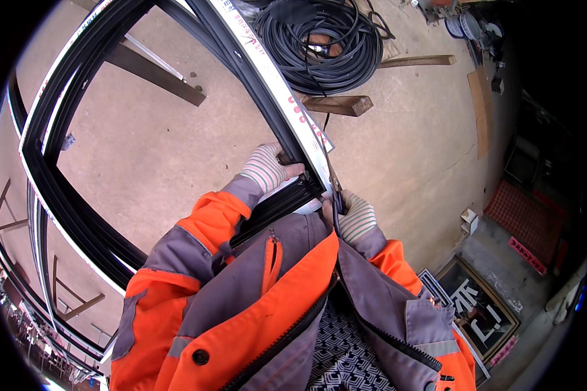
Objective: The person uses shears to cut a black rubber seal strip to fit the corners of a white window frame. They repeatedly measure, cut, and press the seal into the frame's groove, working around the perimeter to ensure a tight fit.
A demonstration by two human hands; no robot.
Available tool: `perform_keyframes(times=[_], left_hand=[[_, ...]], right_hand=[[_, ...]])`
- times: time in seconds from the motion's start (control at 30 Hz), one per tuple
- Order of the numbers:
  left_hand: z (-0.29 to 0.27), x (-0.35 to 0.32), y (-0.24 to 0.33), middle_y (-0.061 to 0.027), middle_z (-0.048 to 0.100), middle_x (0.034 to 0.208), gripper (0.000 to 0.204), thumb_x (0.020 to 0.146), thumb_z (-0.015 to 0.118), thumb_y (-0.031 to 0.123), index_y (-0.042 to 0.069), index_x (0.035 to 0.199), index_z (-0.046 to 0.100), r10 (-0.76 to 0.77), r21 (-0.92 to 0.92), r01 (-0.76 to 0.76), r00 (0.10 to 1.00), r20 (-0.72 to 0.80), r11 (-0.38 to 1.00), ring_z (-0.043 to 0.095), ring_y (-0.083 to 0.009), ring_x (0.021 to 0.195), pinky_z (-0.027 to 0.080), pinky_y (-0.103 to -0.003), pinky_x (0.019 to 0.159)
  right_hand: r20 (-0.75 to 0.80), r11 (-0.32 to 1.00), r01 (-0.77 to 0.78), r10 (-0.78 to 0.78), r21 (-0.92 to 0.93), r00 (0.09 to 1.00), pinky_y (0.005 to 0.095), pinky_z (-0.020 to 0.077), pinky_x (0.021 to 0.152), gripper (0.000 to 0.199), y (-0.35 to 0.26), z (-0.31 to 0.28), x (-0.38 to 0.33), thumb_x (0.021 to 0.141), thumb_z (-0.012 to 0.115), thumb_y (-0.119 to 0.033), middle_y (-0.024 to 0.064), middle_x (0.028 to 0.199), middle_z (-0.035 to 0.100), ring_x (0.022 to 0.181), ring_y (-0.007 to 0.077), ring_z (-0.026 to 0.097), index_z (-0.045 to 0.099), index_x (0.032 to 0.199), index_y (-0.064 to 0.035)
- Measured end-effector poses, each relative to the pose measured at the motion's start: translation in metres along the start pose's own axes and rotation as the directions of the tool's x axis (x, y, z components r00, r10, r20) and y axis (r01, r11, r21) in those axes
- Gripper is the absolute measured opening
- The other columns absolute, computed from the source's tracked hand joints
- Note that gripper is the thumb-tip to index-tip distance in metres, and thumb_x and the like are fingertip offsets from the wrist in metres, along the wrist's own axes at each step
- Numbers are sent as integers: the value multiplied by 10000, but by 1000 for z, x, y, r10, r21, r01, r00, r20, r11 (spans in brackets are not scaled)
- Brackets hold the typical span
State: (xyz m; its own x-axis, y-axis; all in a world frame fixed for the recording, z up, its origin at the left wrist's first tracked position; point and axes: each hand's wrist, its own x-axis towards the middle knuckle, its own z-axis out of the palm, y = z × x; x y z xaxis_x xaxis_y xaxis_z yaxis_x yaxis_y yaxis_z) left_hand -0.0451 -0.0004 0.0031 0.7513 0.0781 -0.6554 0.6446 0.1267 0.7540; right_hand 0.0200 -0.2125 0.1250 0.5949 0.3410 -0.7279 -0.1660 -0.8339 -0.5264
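A large black window frame (pixel 277 124) with white printed protective film along its outer edge stands before me, its near corner by my body. My left hand (pixel 267 168), in a striped knit glove with bare fingertips, is closed on the inner side of the frame near that corner. Just outside the same corner, my right hand (pixel 355 215), gloved alike, is wrapped round the dark handles of what looks like a pair of scissors (pixel 336 199). The blades point away from me along the frame's edge; their tips are hard to make out. A thin black strip (pixel 326 121) hangs between the coil and this corner.
Beyond the frame lies a big coil of black rubber strip (pixel 346 72) on the concrete floor. Wooden blocks (pixel 339 105) and a beam (pixel 156 75) lie around it. More frames (pixel 36 215) stand at the left. A framed panel (pixel 476 306) leans at the lower right.
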Motion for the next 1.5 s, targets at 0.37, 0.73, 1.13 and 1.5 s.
perform_keyframes(times=[0.37,0.73,1.13,1.5], left_hand=[[0,0,-3,-168,716,1081,585,777,818,240,-33,1246,602,91,225,-75,994,-59,971,691,-225,964,542,-339,882],[-15,6,4,-199,732,1018,553,786,791,341,-29,1177,664,39,293,-45,999,27,955,715,-275,920,552,-356,858],[-31,12,6,-158,735,897,474,804,785,342,-28,1090,706,14,228,-31,997,78,973,703,-224,803,559,-352,763],[-50,19,9,-62,705,822,340,840,779,207,-8,1089,696,25,-35,-24,999,33,999,635,-102,726,540,-273,686]], right_hand=[[-58,997,-24,20,-70,998,274,467,561,252,-16,1,-3,889,717,-249,15,679,634,622,62,532,667,914,-3],[-88,990,-9,-4,-143,996,300,489,585,238,-20,2,0,879,712,-246,75,675,644,616,120,578,665,888,-12],[-97,969,-67,45,-237,994,347,531,635,238,-20,3,5,893,690,-262,149,736,690,665,250,689,658,904,-27],[-36,937,-92,85,-336,996,389,547,698,328,-4,7,17,896,659,-373,152,801,708,770,318,711,648,964,-53]])
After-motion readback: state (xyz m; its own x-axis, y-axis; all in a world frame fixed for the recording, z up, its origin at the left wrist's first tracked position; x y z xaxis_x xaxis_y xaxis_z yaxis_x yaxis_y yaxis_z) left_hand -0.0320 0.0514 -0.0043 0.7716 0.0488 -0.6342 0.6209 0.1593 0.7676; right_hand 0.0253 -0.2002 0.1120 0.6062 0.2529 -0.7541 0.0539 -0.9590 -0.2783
